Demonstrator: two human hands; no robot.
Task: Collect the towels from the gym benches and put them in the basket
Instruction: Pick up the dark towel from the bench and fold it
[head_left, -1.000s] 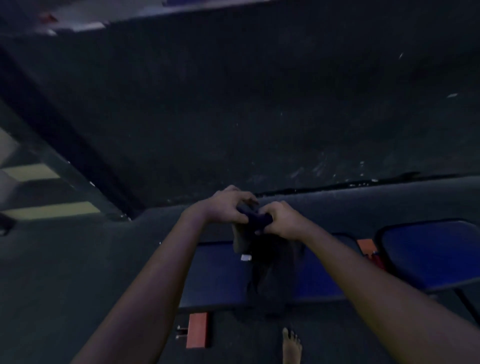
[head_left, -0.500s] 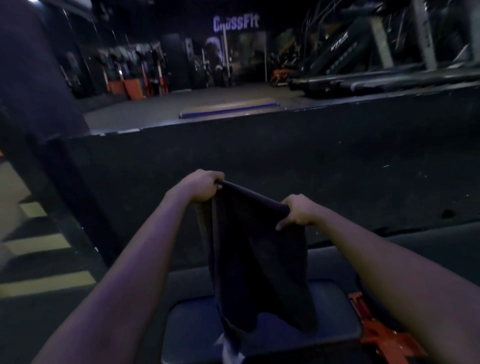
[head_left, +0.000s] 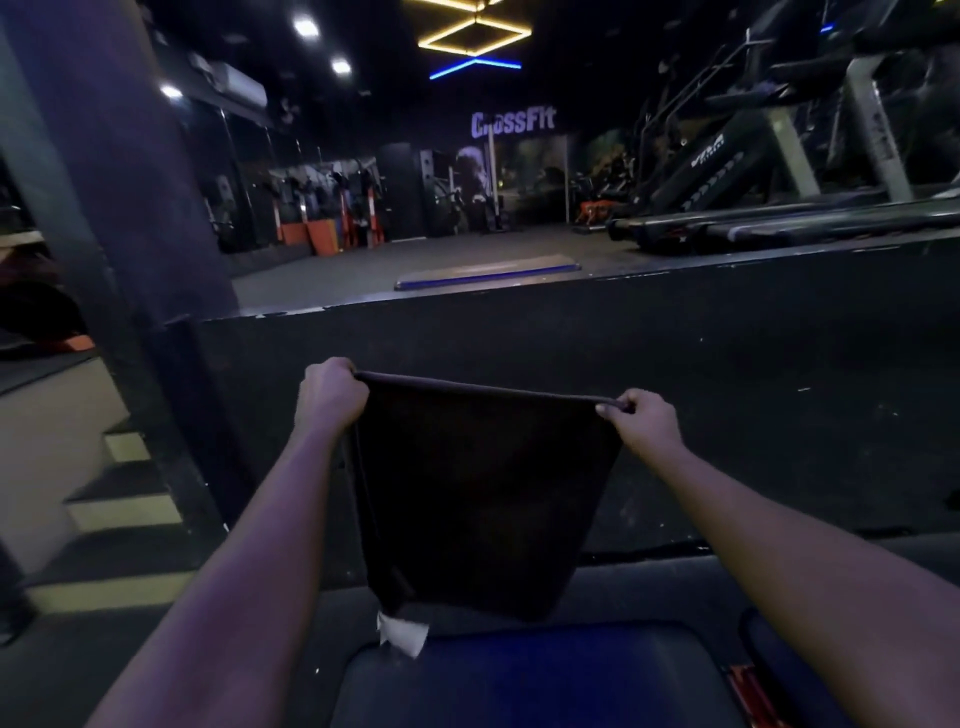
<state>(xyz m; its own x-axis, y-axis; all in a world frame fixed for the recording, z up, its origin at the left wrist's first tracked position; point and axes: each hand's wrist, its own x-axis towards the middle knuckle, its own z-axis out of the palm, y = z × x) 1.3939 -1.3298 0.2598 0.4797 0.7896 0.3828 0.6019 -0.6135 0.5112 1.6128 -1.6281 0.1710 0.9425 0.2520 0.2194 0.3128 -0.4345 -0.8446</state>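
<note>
Dark brown-black, unpatterned towel (head_left: 478, 488) with white tag (head_left: 402, 634); blue padded worktop (head_left: 545, 680); yellow-striped steps (head_left: 119, 519); purple "CrossFit" sign (head_left: 513, 123).

The towel (head_left: 478, 499) is dark, matt cloth with a white tag (head_left: 402, 633); the counter (head_left: 545, 680) looks smooth padded vinyl.

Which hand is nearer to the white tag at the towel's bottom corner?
Left. The left hand grips the towel corner almost straight above the white tag; the right hand grips the opposite corner, far across to the right.
</note>
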